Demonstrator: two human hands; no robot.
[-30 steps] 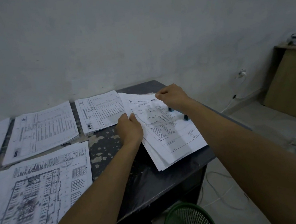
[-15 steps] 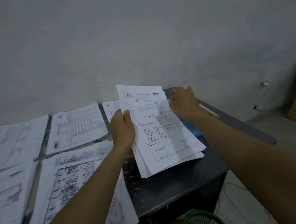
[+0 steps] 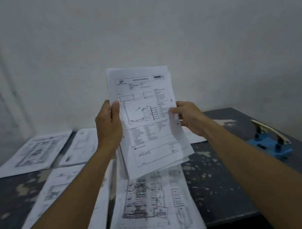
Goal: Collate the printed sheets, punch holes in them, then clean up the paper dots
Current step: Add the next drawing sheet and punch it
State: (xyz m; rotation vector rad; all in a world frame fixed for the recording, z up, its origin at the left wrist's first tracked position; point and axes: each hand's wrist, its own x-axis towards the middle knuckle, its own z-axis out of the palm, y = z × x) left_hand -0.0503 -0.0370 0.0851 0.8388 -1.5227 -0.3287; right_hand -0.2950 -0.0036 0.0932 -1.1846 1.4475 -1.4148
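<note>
Two hands lift one stack of sheets (image 3: 148, 122) upright above the table (image 3: 222, 178): left hand (image 3: 109, 127) pinches its left edge, right hand (image 3: 189, 118) its punched right edge. Further sheets (image 3: 152, 206) lie below the hands; a blue hole punch (image 3: 271, 142) sits right of the right hand.

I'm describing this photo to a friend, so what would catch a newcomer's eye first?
A stack of white printed sheets held upright mid-frame, the left hand gripping its left edge and the right hand its right. Below, more printed drawings lie across the dark worn table. A blue hole punch sits at the table's right.
</note>
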